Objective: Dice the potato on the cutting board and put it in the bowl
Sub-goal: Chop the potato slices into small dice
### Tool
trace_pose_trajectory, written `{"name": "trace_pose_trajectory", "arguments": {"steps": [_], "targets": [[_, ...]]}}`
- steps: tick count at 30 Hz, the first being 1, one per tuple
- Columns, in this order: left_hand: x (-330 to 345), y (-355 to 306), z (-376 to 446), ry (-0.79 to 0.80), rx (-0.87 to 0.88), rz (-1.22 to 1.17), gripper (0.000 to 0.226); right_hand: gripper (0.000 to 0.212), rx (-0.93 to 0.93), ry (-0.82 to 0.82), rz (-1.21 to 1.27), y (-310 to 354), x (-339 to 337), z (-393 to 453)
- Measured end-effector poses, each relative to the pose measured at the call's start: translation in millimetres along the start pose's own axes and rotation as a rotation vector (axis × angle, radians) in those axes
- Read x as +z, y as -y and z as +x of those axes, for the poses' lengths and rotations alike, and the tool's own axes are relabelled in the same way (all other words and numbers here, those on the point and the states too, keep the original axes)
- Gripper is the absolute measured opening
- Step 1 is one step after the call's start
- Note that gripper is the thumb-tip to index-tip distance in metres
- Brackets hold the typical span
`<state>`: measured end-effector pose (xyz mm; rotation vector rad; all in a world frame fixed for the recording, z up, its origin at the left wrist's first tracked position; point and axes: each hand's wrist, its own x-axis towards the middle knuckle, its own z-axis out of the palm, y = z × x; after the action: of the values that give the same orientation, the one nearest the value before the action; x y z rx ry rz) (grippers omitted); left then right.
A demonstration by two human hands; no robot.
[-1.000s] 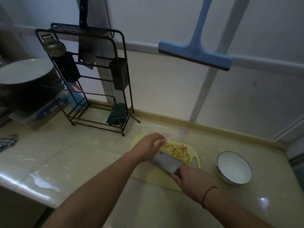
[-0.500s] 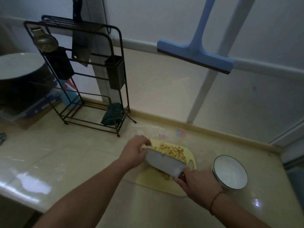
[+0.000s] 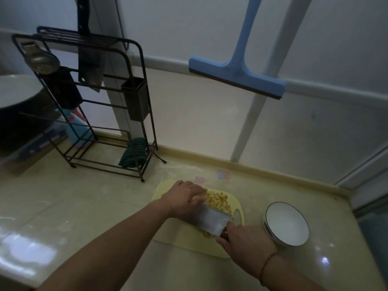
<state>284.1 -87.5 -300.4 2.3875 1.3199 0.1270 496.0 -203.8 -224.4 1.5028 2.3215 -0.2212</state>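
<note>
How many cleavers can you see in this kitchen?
2. One cleaver is on the cutting board, its handle gripped by the right hand. A second cleaver hangs in the black rack at the back left. Others may be hidden.

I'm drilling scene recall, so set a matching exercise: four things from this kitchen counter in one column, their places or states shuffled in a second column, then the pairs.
Things:
1. bowl
2. cleaver
3. squeegee
4. diced potato

Places or states:
A. hangs on the wall
B. lies on the cutting board
C. gripped by the right hand
D. stands empty, right of the board

Pairs: 1-D, 2-C, 3-A, 4-B
</note>
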Motion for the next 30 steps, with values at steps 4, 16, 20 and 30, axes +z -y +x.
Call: {"name": "trace_pose_trajectory", "arguments": {"steps": [4, 16, 20, 30], "targets": [[-11.4, 33.5, 0.9, -0.241, -0.291, -0.239, 0.036, 0.054, 0.009, 0.004, 0.023, -2.8, 4.5, -2.0], [28.4, 70.5, -23.8, 0.003, -0.133, 0.161, 0.03, 0.072, 0.014, 0.014, 0.041, -19.8, 21.0, -11.3], [32.9, 67.4, -30.6, -0.079, -0.085, 0.322, 0.031, 0.075, 0.029, 0.043, 0.017, -21.9, 26.2, -10.4], [30.5, 46.1, -74.5, -0.21, -0.644, -0.231, 0.019, 0.089, -0.039, -0.062, 0.351, -35.3, 43.5, -14.0]]}}
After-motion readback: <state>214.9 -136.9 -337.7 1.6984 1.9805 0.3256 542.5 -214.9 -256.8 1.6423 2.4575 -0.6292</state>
